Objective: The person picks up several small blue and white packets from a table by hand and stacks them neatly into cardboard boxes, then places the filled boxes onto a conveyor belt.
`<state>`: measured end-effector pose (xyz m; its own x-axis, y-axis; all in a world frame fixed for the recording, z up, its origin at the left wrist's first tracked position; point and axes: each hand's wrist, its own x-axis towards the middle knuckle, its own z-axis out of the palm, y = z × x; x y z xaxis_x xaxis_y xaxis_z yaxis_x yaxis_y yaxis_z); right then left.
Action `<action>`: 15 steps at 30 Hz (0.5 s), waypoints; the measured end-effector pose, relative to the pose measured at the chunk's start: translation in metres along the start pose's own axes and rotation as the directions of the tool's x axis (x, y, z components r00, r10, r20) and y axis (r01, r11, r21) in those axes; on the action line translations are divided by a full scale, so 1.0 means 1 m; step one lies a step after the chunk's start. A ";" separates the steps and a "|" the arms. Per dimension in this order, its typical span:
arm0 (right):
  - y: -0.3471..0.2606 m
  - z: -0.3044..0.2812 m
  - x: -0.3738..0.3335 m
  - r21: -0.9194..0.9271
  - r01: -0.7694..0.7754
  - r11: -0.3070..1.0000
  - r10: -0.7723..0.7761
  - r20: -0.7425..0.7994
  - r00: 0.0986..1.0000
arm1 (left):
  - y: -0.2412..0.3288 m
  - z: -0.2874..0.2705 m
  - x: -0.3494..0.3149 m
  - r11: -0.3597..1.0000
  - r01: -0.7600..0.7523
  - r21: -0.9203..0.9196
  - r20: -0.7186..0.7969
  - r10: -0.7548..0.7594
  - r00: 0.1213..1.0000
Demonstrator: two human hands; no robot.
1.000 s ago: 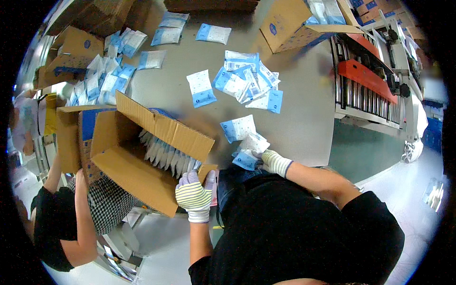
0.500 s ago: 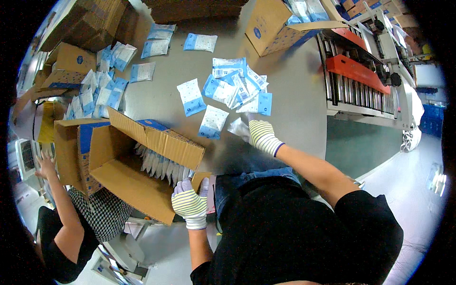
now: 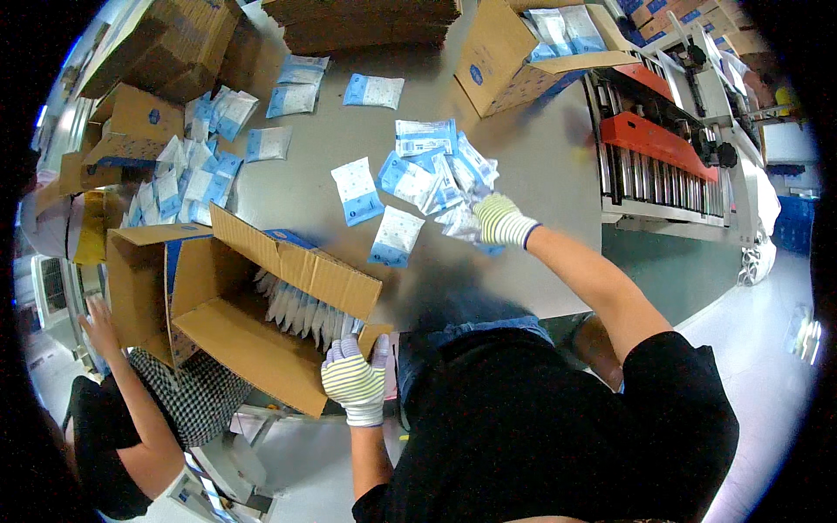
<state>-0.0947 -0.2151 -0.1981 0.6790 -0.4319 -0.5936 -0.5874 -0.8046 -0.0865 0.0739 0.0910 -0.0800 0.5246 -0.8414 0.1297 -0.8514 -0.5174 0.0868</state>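
Observation:
My right hand, in a white and yellow-green striped glove, has its fingers closed at a white packet by the near right side of a loose pile of blue and white packets. My left hand, gloved alike, grips the near right end of an open cardboard carton, its thumb by a short end flap. A row of packets stands on edge inside that carton, partly hidden by its long flap. Two single packets, one and another, lie left of the pile.
More packets are heaped at the left beside another carton. A filled carton stands at the far right, near a roller conveyor with red bars. Stacked flat cardboard sits at the back. A co-worker's hand is at the left.
My right hand has moved slightly right to the pile's near edge, where it covers part of a packet. My left hand stays at the carton. The view has shifted slightly.

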 end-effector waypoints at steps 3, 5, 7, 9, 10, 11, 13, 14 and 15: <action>-0.021 0.011 -0.019 -0.042 0.071 0.997 -0.075 -0.124 0.989 | 0.000 0.000 0.001 1.000 0.007 -0.008 0.008 -0.007 1.000; -0.034 0.007 -0.036 -0.097 0.068 0.993 -0.084 -0.166 0.983 | -0.001 -0.001 0.001 1.000 -0.015 -0.006 -0.002 0.015 1.000; -0.043 0.007 -0.038 -0.144 0.060 0.988 -0.089 -0.205 0.975 | 0.003 -0.003 0.003 1.000 -0.007 -0.001 0.021 0.007 1.000; -0.054 0.008 -0.032 -0.054 -0.024 0.998 0.017 -0.130 0.991 | 0.004 -0.004 0.002 1.000 0.000 0.001 0.039 0.000 0.999; -0.055 0.011 -0.025 -0.024 -0.043 0.999 0.042 -0.043 0.998 | 0.004 -0.003 0.002 1.000 0.016 0.022 0.059 -0.017 0.998; -0.051 0.013 -0.024 -0.026 -0.050 0.998 0.048 -0.046 0.998 | 0.003 -0.002 0.001 0.998 0.033 0.045 0.078 -0.037 0.996; -0.046 0.013 -0.019 0.167 -0.037 0.985 0.013 0.140 0.990 | -0.001 0.003 -0.002 0.998 0.010 0.059 0.022 -0.011 1.000; -0.040 0.009 -0.012 0.268 -0.081 0.960 0.061 0.084 0.995 | -0.002 0.003 -0.004 0.998 0.014 0.059 0.027 -0.016 0.999; -0.028 0.002 0.001 0.368 -0.117 0.922 0.113 0.033 0.993 | -0.004 0.004 -0.006 0.998 0.020 0.059 0.032 -0.022 0.999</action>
<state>-0.0785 -0.1923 -0.1976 0.5932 -0.5066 -0.6256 -0.7837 -0.5412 -0.3049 0.0737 0.0975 -0.0848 0.5429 -0.8343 0.0957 -0.8394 -0.5426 0.0310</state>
